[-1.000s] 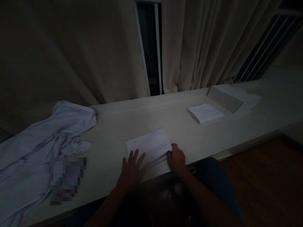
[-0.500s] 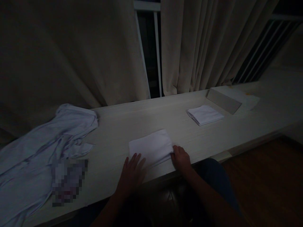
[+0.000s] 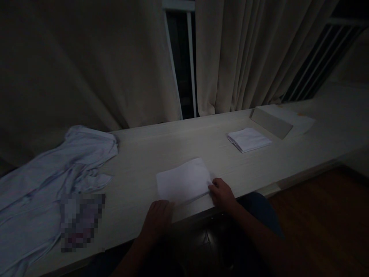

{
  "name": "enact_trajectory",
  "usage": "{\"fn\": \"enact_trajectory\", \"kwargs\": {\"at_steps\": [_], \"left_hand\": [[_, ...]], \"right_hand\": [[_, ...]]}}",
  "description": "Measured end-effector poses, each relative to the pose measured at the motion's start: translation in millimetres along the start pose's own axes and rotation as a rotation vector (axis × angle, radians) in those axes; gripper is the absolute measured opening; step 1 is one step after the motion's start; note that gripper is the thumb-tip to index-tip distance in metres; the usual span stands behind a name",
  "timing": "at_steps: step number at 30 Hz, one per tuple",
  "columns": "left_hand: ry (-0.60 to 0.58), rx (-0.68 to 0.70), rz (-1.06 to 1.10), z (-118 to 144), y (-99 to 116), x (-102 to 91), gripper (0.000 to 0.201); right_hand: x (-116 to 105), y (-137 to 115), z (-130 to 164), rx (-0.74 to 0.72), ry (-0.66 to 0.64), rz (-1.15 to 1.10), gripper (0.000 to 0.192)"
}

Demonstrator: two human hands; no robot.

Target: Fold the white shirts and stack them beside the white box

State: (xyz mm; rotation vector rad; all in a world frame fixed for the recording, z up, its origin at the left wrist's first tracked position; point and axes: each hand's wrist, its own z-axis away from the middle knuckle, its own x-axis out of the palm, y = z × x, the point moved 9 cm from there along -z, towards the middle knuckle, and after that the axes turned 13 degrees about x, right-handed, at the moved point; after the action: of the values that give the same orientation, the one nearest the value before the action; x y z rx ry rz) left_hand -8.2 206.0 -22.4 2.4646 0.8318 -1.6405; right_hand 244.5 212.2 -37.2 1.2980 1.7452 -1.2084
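A folded white cloth (image 3: 183, 181) lies flat on the pale ledge, right in front of me. My right hand (image 3: 221, 193) is closed, pinching the cloth at its right edge near the front corner. At the near left corner is my left hand (image 3: 158, 216), its fingers curled down and closed on the cloth's front edge; its fingertips are partly hidden in the dim light. Farther right sits a second folded white cloth (image 3: 249, 140), untouched, with its layered edge facing left.
A heap of loose, crumpled pale fabric (image 3: 37, 192) covers the left end of the ledge (image 3: 138, 154), beside a pixelated patch. A box-like object (image 3: 272, 122) with white sheets stands at the back right. Beige curtains (image 3: 230, 57) hang behind, with white window bars between them.
My left hand has drawn back toward me from lying spread on the cloth, and its fingers have curled. My right hand keeps its pinch on the right edge, with little movement.
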Motion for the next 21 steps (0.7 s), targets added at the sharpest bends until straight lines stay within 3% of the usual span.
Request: {"fn": "enact_trajectory", "kwargs": {"at_steps": [8,14,18,21], "left_hand": [[0.039,-0.044,0.019,11.0,9.7,0.6,0.026],[0.088,-0.078,0.042,34.2,25.2,3.7,0.053],[0.057,-0.189,0.098,57.1,41.7,4.8,0.063],[0.074,-0.373,0.182,67.6,34.6,-3.0,0.053]], "right_hand": [[-2.5,7.9,-1.5,0.139,0.021,-0.094,0.019],[-0.8,5.1,-3.4,0.173,-0.008,-0.05,0.015],[-8.5,6.8,-4.3,0.183,0.019,-0.2,0.019],[-17.3,19.1,-4.7,0.229,0.081,-0.43,0.022]]}}
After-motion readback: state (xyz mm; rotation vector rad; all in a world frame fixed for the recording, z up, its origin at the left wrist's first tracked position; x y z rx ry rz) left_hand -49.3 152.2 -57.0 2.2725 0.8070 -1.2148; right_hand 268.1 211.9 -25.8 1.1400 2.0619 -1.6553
